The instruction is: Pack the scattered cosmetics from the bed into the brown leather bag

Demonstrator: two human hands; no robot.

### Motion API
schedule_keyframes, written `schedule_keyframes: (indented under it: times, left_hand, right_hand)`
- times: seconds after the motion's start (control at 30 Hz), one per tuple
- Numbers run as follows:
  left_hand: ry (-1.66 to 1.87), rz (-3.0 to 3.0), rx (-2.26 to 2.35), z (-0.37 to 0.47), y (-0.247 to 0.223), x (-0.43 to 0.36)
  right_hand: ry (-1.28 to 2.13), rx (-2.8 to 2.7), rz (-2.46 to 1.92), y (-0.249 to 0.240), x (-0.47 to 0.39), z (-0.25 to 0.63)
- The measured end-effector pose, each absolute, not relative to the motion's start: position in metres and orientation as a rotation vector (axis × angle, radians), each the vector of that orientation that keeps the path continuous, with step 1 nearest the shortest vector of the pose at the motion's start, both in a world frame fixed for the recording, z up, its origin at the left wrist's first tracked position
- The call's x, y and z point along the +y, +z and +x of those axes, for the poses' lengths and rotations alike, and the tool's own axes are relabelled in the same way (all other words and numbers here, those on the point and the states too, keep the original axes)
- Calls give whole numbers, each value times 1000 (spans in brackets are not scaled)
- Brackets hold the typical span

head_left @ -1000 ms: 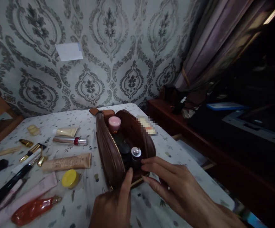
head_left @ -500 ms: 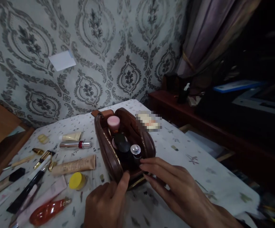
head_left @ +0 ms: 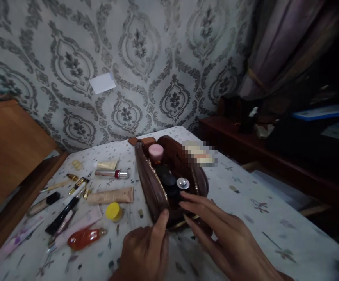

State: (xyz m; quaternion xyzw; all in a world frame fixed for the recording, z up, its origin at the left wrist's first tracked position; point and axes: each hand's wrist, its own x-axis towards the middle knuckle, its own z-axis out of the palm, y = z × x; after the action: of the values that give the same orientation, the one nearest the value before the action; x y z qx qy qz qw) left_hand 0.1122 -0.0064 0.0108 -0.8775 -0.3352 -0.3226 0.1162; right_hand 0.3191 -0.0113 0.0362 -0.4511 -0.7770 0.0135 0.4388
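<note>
A brown zippered bag (head_left: 150,183) lies unzipped on the patterned cloth. Inside it are a pink-capped jar (head_left: 156,151), dark rounded items (head_left: 167,175) and a bottle with a silver cap (head_left: 182,183). My left hand (head_left: 146,248) is at the bag's near end, its index finger against the rim and the other fingers curled. My right hand (head_left: 223,230) reaches over the near right rim, fingers extended, fingertips just below the silver cap. Whether those fingertips touch the bottle is unclear.
Left of the bag lie a yellow-lidded jar (head_left: 114,212), an orange-red bottle (head_left: 84,239), a beige tube (head_left: 111,196), a silver tube (head_left: 111,174) and several brushes. A dark red desk (head_left: 231,134) stands at the right, an orange-brown panel (head_left: 11,144) at the left.
The view has shifted, so the bag and table items appear farther right. Both hands stay at the bag's near end, with my right fingertips slightly closer to the silver cap.
</note>
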Motion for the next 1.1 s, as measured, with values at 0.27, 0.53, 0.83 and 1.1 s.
schedule_keyframes:
  times: [0.27,0.53,0.83,1.1]
  left_hand:
    - [-864,-2490,-1202,79,8,-20]
    - [-772,-2299,-1448,9,-11,-11]
    - [-677,-2391,-1771,-21,-5,14]
    - [-861,-2680,-1765,-32,-5,39]
  right_hand:
    - [9,-1987,-1033,14,-10,299]
    - [-119,-1901,-1078,0,-11,276]
    - [464,-2039,-897,1,12,197]
    - [1094,-1658,-920,-35,64,149]
